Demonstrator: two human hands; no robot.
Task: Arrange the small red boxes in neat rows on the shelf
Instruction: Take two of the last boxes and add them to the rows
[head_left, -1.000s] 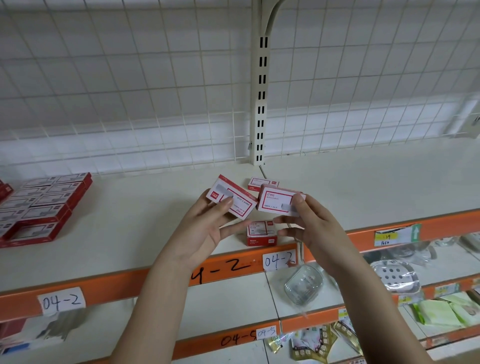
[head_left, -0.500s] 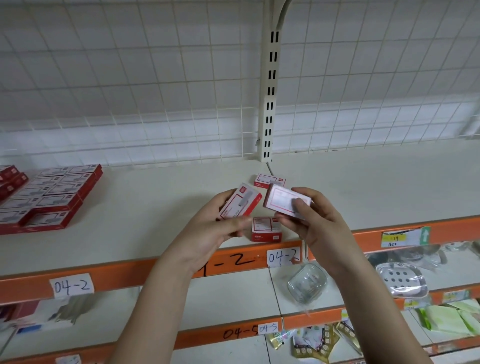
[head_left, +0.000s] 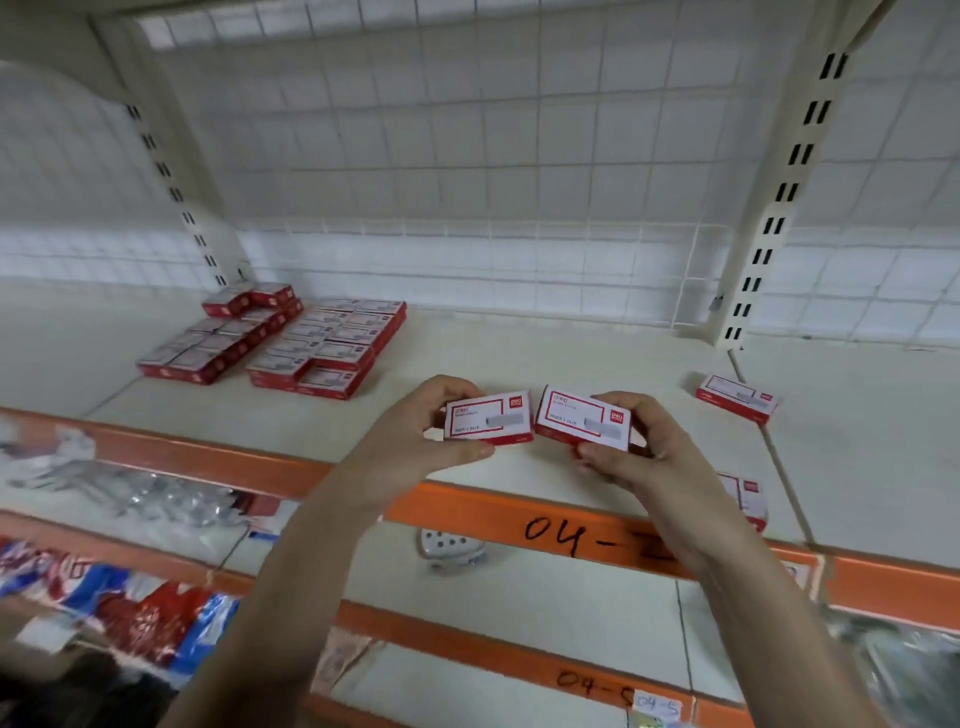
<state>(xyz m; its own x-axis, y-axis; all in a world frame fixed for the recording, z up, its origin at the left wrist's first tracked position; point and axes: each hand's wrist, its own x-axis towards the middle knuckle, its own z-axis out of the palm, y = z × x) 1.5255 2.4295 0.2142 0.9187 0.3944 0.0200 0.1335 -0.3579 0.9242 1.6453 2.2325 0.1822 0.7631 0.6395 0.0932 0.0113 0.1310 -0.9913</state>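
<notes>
- Small red boxes with white labelled tops: a large group (head_left: 291, 340) lies flat in tidy rows, some stacked, at the back left of the shelf, near the left upright.
- The cream metal shelf (head_left: 519, 358) with an orange front edge (head_left: 467, 506) carries them; "04-" is handwritten in black on that edge, the rest hidden behind the right forearm.
- A white wire grid back panel (head_left: 467, 182) rises behind the shelf, between two cream slotted uprights.
- Lower shelves hold blurred packaged goods in clear and coloured wrappers (head_left: 130, 618).
- The left hand (head_left: 415, 441) grips one small red box (head_left: 488, 418) by its edges, label up, above the front of the shelf.
- The right hand (head_left: 639, 452) grips a second small red box (head_left: 584, 418) the same way, just beside the first, their near ends almost touching.
- One loose red box (head_left: 736, 397) lies flat further right on the shelf, well apart from the rows.
- Another red box (head_left: 748, 499) sits at the shelf's front edge, partly hidden behind the right wrist.
</notes>
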